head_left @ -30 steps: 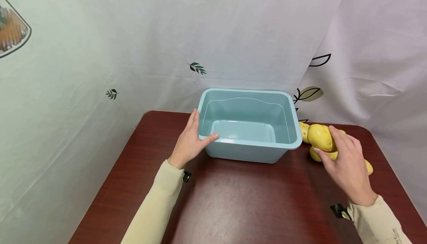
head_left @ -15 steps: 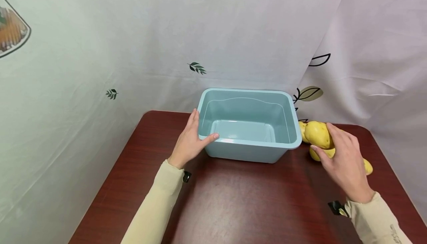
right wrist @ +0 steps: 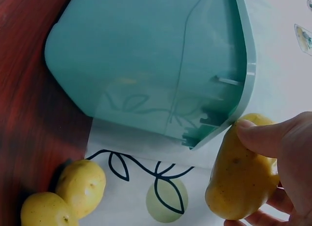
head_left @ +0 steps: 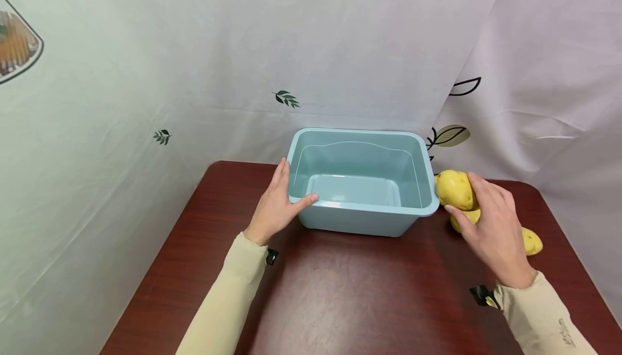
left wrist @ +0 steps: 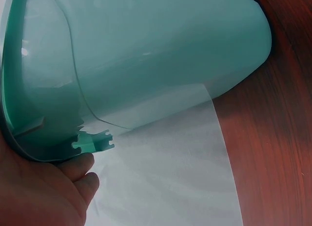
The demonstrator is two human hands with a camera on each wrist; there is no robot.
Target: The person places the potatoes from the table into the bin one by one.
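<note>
head: potato (head_left: 454,189) nearer bin (head_left: 357,222)

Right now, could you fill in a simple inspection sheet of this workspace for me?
Surface: glossy, dark red wood-grain table.
Handled things: blue-green plastic tub, nothing visible inside; one potato held beside its right side, contact unclear; more potatoes on the table's right.
Clutter: nothing seen.
Grips: left hand rests against the tub's near-left corner; right hand holds the potato.
Cables: nothing seen.
Surroundings: pale leaf-printed fabric.
</note>
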